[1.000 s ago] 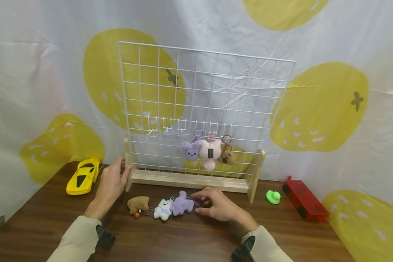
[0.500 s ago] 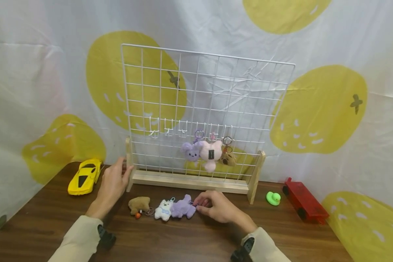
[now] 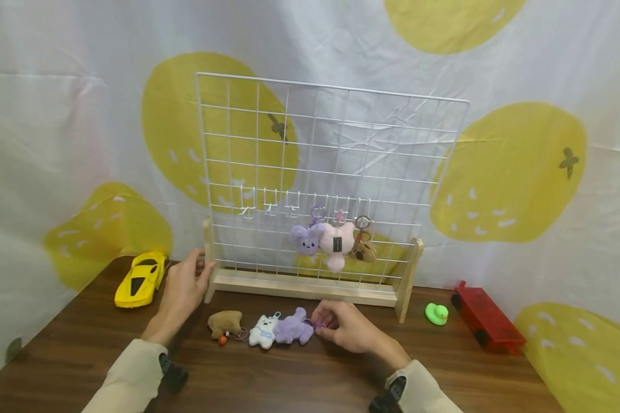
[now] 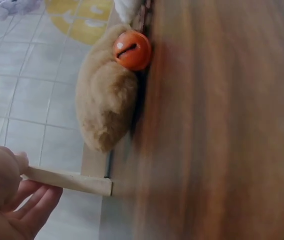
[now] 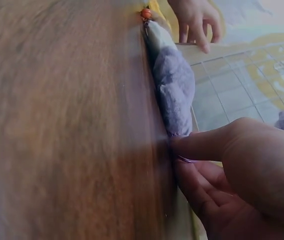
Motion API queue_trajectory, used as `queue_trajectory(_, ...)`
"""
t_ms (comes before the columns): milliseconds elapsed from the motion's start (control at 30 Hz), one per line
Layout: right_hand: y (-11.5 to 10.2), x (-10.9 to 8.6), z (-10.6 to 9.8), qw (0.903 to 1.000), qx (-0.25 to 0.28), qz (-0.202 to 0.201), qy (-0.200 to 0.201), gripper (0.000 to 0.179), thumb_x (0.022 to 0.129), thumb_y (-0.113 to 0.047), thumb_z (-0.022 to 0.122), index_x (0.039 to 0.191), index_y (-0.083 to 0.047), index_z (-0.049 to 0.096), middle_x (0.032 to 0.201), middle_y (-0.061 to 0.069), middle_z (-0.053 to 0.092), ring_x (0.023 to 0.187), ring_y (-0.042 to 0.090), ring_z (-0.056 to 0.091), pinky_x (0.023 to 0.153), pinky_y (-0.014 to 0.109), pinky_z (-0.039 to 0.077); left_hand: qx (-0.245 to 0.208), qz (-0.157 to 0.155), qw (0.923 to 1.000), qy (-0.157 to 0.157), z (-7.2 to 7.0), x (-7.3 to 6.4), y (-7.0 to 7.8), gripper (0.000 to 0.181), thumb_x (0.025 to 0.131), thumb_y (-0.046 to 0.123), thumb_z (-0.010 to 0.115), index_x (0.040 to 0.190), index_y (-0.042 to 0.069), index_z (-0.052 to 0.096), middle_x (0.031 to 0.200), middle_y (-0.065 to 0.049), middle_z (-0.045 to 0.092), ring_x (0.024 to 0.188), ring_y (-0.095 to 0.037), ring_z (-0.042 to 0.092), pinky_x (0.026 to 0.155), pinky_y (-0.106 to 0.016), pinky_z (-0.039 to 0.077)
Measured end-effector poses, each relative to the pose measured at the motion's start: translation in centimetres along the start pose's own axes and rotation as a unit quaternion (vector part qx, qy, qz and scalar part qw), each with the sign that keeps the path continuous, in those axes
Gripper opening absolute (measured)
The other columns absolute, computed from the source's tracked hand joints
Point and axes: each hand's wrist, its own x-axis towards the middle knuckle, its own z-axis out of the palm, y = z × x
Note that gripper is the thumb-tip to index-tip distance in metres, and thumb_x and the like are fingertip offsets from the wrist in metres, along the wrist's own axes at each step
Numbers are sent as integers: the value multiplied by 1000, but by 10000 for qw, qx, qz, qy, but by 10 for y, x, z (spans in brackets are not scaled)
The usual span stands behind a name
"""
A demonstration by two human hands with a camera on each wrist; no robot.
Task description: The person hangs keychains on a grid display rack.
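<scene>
My left hand (image 3: 184, 284) grips the left wooden post (image 4: 71, 181) of a white wire grid rack (image 3: 336, 143), thumb on one side and fingers on the other in the left wrist view. With thumb and fingertips my right hand (image 3: 348, 327) pinches the purple ring (image 5: 186, 159) of a purple plush keychain (image 3: 293, 328) lying on the table. Touching that plush is a white plush keychain (image 3: 262, 332) with a blue bow. A brown plush keychain (image 3: 224, 323) with an orange bell (image 4: 132, 50) lies further left.
Purple (image 3: 306, 241), pink (image 3: 337, 241) and brown (image 3: 364, 250) plush keychains hang from the rack, right of several bare white hooks (image 3: 270, 209). A yellow toy car (image 3: 142, 280) stands left; a green duck (image 3: 436, 314) and red toy cart (image 3: 488, 320) are right.
My right thumb and fingers have closed on the purple plush's ring, and the plush lies turned slightly. My left hand stays on the post. The head view has shifted a little.
</scene>
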Motion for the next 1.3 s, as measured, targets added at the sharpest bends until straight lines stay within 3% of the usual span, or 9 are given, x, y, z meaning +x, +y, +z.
queue_trajectory(133,0,-1,-1,9999,-166,25,28,27,92,-4,83,118,-5,73,93,1,74,82,4,67,77,21,59,-93,-81,9999,-27,0,2,2,28,105,12,72,127,-5,67,106,-28,81,94,-43,81,83,-59,66)
queue_trajectory(333,1,-4,-5,9986,-359,329,193,18,89,-17,89,99,-10,77,79,-5,69,68,0,60,65,19,52,-117,-171,9997,-125,0,2,0,29,103,12,71,127,-5,67,102,-25,81,90,-39,82,81,-55,67)
queue_trajectory(533,3,-5,-7,9997,-118,213,-65,14,92,-16,87,92,-14,74,81,-6,71,72,2,64,68,20,55,-151,-242,9994,-213,-1,2,-2,32,102,12,71,130,-4,67,104,-25,81,91,-38,82,82,-55,67)
queue_trajectory(767,-2,-2,-7,9980,579,117,-238,9,102,-13,75,105,-10,67,86,5,75,73,11,72,62,27,62,-154,-445,9984,-320,-4,3,1,35,103,13,71,133,-4,66,108,-25,81,96,-39,81,85,-56,66)
queue_trajectory(867,-5,2,-9,9973,731,-13,-33,10,101,-12,77,107,-10,69,89,6,77,76,12,74,64,28,63,-190,-475,9980,-359,-5,3,1,35,103,13,71,134,-4,65,109,-26,81,98,-40,81,86,-57,66)
queue_trajectory(1033,-12,5,-15,9978,494,-194,393,10,97,-12,81,106,-13,78,98,0,81,85,9,75,78,26,63,-257,-476,9972,-506,-4,3,1,35,105,14,70,134,-4,64,112,-27,80,101,-41,80,88,-57,66)
queue_trajectory(1300,-27,12,-18,9925,942,-144,768,17,98,-18,81,114,-11,82,103,5,81,87,11,73,77,25,62,-163,-543,9969,-545,-8,4,0,36,104,15,72,135,-2,65,114,-26,80,104,-41,80,92,-58,64)
